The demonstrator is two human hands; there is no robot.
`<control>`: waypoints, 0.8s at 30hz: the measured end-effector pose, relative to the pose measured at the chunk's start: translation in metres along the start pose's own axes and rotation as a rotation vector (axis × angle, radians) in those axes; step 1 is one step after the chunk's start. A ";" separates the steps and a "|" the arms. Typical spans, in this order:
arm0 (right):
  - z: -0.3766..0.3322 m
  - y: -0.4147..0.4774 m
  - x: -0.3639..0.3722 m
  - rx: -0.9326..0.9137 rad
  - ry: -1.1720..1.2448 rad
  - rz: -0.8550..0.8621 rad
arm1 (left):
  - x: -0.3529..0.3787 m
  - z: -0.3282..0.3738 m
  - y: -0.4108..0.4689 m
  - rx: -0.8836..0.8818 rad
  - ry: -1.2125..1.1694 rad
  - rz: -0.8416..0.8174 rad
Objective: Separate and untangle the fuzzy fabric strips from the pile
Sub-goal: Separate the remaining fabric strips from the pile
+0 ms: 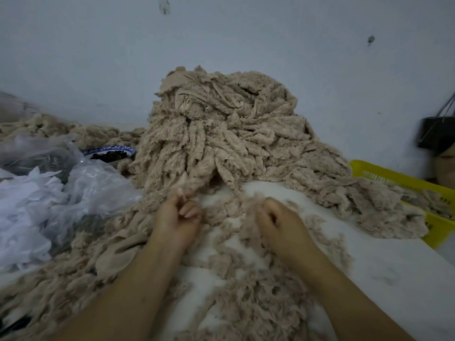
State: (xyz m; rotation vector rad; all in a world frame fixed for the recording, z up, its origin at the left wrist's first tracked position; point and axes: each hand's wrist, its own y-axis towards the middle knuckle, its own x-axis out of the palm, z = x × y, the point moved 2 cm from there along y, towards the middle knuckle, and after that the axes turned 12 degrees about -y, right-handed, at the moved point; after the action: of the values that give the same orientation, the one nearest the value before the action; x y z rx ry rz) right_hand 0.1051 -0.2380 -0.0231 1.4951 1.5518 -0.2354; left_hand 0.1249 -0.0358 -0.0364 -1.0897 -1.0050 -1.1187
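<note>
A tall pile of beige fuzzy fabric strips rises against the wall in the middle of the view. Loose strips spill forward over the white table toward me. My left hand is at the pile's foot, its fingers curled round the end of a strip that runs into the pile. My right hand lies a little to the right, fingers curled into a thin strip spread between the two hands. More loose fuzzy strips lie between my forearms.
Crumpled clear and white plastic bags fill the left side. A blue-patterned bowl with dark contents sits behind them. A yellow plastic basket holding strips stands at the right edge, with a dark bag beyond it.
</note>
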 end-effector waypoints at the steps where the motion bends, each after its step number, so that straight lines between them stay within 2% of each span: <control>1: 0.007 0.001 -0.006 0.080 0.088 0.064 | 0.000 0.004 0.000 0.014 0.037 -0.013; 4: 0.012 0.001 -0.013 0.161 0.294 0.101 | 0.008 -0.019 -0.012 0.033 0.445 -0.096; 7: 0.006 0.001 -0.003 0.094 0.274 0.092 | 0.012 -0.051 -0.032 0.007 0.981 -0.217; 9: 0.005 0.002 -0.001 0.076 0.255 0.115 | 0.012 -0.061 -0.040 -0.012 1.158 -0.347; 11: 0.006 0.002 -0.002 0.054 0.203 0.142 | 0.012 -0.061 -0.042 0.006 1.108 -0.342; 13: 0.005 0.002 -0.001 0.027 0.252 0.143 | 0.015 -0.058 -0.041 0.036 0.929 -0.281; 15: 0.005 0.002 0.004 0.055 0.296 0.022 | 0.020 -0.054 -0.038 0.017 0.688 -0.249; 18: 0.011 0.002 0.012 0.042 -0.012 -0.142 | 0.022 -0.041 -0.032 -0.039 0.408 -0.186; 20: 0.017 0.003 0.010 0.087 -0.078 -0.059 | 0.020 -0.032 -0.030 -0.070 0.257 -0.106; 24: 0.027 0.003 -0.006 0.258 0.064 0.199 | 0.016 -0.018 -0.024 -0.037 0.103 -0.012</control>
State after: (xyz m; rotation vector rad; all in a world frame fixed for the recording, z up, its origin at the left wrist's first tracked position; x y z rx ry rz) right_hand 0.1194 -0.2602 -0.0319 1.8627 1.4507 -0.2818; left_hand 0.1052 -0.0586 -0.0202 -1.0459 -0.9139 -1.1954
